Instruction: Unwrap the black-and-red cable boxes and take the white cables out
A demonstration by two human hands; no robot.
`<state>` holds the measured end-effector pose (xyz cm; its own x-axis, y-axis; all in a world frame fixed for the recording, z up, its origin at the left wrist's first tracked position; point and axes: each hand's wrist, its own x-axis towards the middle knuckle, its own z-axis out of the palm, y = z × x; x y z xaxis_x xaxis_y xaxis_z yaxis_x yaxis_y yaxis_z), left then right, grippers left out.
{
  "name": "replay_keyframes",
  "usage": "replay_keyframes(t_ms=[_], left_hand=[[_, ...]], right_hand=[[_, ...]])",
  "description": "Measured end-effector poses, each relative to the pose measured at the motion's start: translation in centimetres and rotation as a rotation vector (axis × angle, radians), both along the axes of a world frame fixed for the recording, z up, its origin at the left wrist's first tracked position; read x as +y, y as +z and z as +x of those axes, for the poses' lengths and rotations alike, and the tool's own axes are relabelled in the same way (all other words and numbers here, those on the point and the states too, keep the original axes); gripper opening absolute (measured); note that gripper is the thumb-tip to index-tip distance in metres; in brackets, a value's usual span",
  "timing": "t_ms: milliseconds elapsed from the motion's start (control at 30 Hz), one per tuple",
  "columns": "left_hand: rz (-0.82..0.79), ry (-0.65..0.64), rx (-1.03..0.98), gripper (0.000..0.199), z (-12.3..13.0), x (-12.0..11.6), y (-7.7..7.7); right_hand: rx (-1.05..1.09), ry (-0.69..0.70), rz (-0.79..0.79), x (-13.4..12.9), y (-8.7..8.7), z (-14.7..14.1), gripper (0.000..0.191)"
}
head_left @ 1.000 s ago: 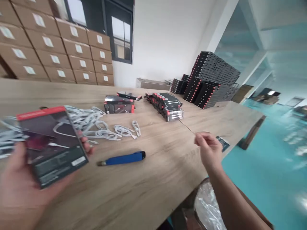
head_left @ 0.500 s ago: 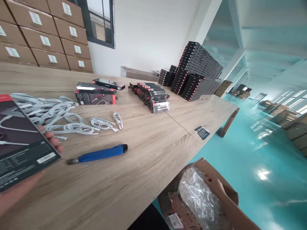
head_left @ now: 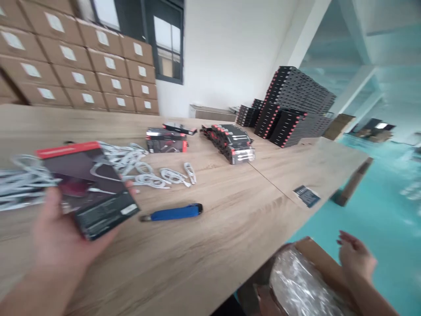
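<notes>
On the left, my left hand (head_left: 70,239) grips a flat black box (head_left: 85,175) with a red top edge, thumb on its front and fingers behind. A tangle of white cables (head_left: 125,160) lies behind the box, with more cables at far left. To the right of the box, a blue-handled utility knife (head_left: 176,213) rests on the table. My right hand (head_left: 357,259) hangs at lower right beside an open carton, fingers loosely bent and slightly apart, with nothing seen in it. Clear plastic wrap (head_left: 301,281) fills the carton.
Small packaged boxes (head_left: 167,142) and a row of black packs (head_left: 233,142) lie on the wooden table (head_left: 210,237). Tall stacks of black boxes (head_left: 296,96) stand at the back right. Brown cartons (head_left: 108,66) are piled behind at left. A dark printed card (head_left: 306,195) lies near the right edge.
The view has swung left. My left hand and its box now show further into the picture, with the thumb visible. My right hand has lifted away from the carton to the right.
</notes>
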<state>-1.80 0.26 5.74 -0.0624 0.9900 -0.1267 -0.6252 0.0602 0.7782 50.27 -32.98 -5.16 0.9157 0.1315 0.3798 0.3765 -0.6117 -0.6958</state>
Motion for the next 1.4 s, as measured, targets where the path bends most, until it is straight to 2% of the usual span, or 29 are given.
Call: replay_keyframes(t_ms=[67,100,200,267,367,400,467,533,633,767,900,1000,1100,1233,1300,1400], left_hand=[[-0.054,-0.107,-0.1,0.071,-0.3,-1.2,0.9],[-0.066,-0.161,-0.141,0.072,-0.5,-1.6,1.1],[-0.061,-0.281,-0.189,0.066,-1.2,-2.0,1.0],[-0.04,-0.326,-0.188,0.065,-1.9,-2.1,0.6],[0.012,-0.346,-0.18,0.064,-3.0,-2.4,0.0],[0.023,-0.343,-0.178,0.063,-3.4,-2.5,-0.1],[0.03,-0.317,-0.183,0.061,-3.9,-2.7,-0.1],[0.031,-0.285,-0.2,0.061,-4.2,-2.8,0.0],[0.05,-0.265,-0.229,0.062,-4.2,-2.6,0.1],[0.12,-0.197,-0.231,0.054,-4.1,-2.1,-0.2],[0.229,-0.038,-0.165,0.046,-4.7,-1.6,-0.6],[0.267,0.06,-0.065,0.052,-5.3,-1.4,-0.6],[0.331,0.071,0.067,0.056,-5.2,-1.4,-0.6],[0.367,0.05,0.347,0.052,-4.5,-1.9,-0.9],[0.323,0.04,0.533,0.051,-4.3,-2.3,-0.9],[0.258,0.01,0.764,0.047,-4.3,-2.8,-0.7]], right_hand=[[0.012,0.097,0.135,4.3,3.1,-1.8,0.033],[0.011,0.216,0.226,6.9,4.7,-3.4,0.028],[-0.097,0.779,0.335,15.2,9.2,-11.1,0.018],[-0.204,1.149,0.342,20.6,11.3,-17.2,0.016],[-0.286,1.542,0.217,27.1,12.2,-25.0,0.02],[-0.31,1.608,0.139,28.7,11.9,-26.9,0.023],[-0.366,1.642,0.001,30.7,10.6,-29.5,0.031],[-0.412,1.631,-0.101,31.2,9.0,-30.7,0.034],[-0.37,1.669,-0.27,30.1,7.6,-30.7,0.029],[-0.193,1.714,-0.504,28.5,7.9,-29.8,0.022],[-0.156,1.718,-0.589,28.4,8.4,-29.1,0.011],[-0.095,1.67,-0.518,29.1,8.3,-28.5,0.007],[0.082,1.656,-0.256,29.5,8.3,-28.7,0.01],[0.332,1.714,0.074,28.5,8.6,-30.8,0.021],[0.411,1.76,0.126,27.6,8.7,-32.2,0.021],[0.457,1.805,0.109,26.8,8.5,-33.6,0.018]])
